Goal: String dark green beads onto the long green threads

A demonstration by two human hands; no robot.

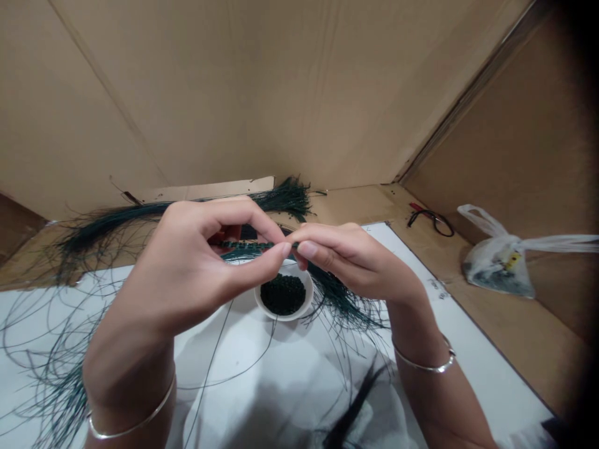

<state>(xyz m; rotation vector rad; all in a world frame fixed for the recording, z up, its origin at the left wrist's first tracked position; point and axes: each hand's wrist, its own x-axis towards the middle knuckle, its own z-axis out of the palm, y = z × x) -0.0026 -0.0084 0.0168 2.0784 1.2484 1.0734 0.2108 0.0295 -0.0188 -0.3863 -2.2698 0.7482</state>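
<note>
My left hand (187, 268) and my right hand (350, 259) meet in the middle of the view, fingertips pinched close together. Between them runs a thin dark green beaded strand (246, 246); the left thumb and forefinger close on it, and the right fingers pinch its right end. Right below the fingers is a small white bowl (309, 304) filled with tiny dark green beads (283, 294). A thin dark thread (216, 349) hangs down in front of the bowl. Part of the strand is hidden behind my left fingers.
Bundles of dark green threads lie behind my hands (116, 218), right of the bowl (349, 302) and at the lower left (60, 393). On the cardboard at right are a knotted clear plastic bag (500, 268) and a red-and-black cord-like item (433, 219). Cardboard walls (281, 93) enclose the white board (421, 262).
</note>
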